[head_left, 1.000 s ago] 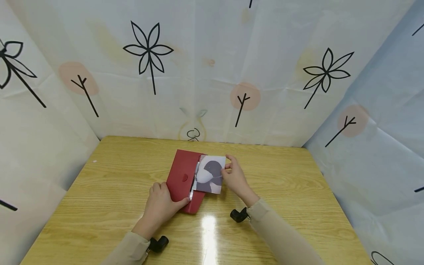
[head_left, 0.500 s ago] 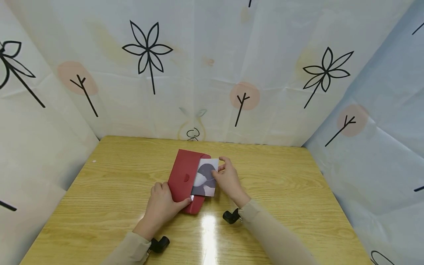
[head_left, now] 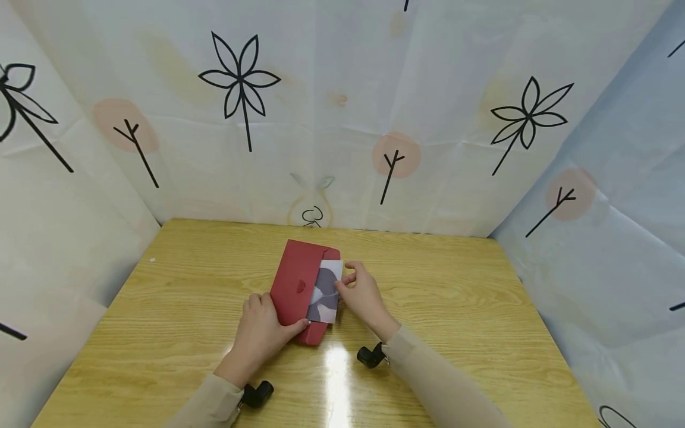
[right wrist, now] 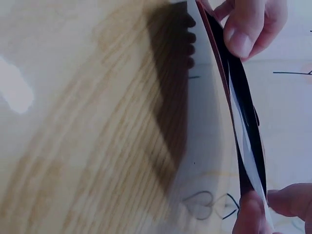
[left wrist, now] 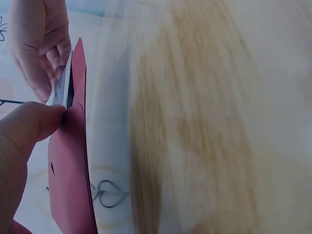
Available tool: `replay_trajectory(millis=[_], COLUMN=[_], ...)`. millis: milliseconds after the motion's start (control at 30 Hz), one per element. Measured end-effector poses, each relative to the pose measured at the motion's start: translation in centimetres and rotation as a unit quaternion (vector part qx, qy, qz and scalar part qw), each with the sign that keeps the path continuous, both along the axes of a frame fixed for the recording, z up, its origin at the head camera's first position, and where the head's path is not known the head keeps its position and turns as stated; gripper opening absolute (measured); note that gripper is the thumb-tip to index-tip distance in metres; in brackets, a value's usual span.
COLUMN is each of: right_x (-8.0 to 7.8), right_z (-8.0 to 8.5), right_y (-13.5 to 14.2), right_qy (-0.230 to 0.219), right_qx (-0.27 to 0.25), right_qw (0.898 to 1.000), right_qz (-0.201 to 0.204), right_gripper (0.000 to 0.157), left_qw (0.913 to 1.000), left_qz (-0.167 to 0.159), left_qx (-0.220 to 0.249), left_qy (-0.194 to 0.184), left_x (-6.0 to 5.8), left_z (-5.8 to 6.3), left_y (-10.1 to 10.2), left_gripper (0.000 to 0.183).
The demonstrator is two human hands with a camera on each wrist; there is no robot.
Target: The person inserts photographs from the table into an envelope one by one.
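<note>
On the wooden table [head_left: 460, 309], right hand [head_left: 363, 295] pinches photo [head_left: 325, 292] inside red envelope [head_left: 293, 284].

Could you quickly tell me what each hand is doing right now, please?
Left hand: grips the red envelope by its near edge.
Right hand: pinches the photo card, partly inside the envelope.

Most of the printed card [head_left: 325, 291] is hidden inside the red envelope [head_left: 295, 286], so its grey and white picture cannot be made out. In the left wrist view the left hand [left wrist: 22, 146] is cut off by the frame's left edge, and the wooden table [left wrist: 204, 122] is blurred. In the right wrist view only the fingertips [right wrist: 251, 214] of the right hand show at the bottom corner, and the card appears edge-on as a thin sliver.
</note>
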State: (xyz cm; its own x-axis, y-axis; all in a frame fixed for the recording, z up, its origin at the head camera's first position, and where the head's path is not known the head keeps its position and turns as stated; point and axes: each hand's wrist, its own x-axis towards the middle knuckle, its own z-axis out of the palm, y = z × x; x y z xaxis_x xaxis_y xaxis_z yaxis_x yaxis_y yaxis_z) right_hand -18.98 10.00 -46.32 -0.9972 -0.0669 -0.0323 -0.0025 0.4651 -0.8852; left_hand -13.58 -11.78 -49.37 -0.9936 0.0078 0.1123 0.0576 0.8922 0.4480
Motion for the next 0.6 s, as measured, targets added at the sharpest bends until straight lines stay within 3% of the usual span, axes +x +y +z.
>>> replay_trajectory(millis=[333,600], right_x=[0.0,0.2], right_z=[-0.6,-1.0], right_y=[-1.0,-2.1], right_qy=[-0.035,-0.037], right_qx=[-0.026,-0.071], right_qw=[0.998,0.994], right_qz=[0.046,0.068], right_gripper=[0.046,0.041], left_qw=[1.0,0.9998], left_qz=[-0.003,-0.002], left_qx=[0.0,-0.008], left_qy=[-0.006,0.017], left_x=[0.1,0.3], left_z=[0.0,0.1], left_y=[0.5,0.4], left_gripper=[0.097,0.094])
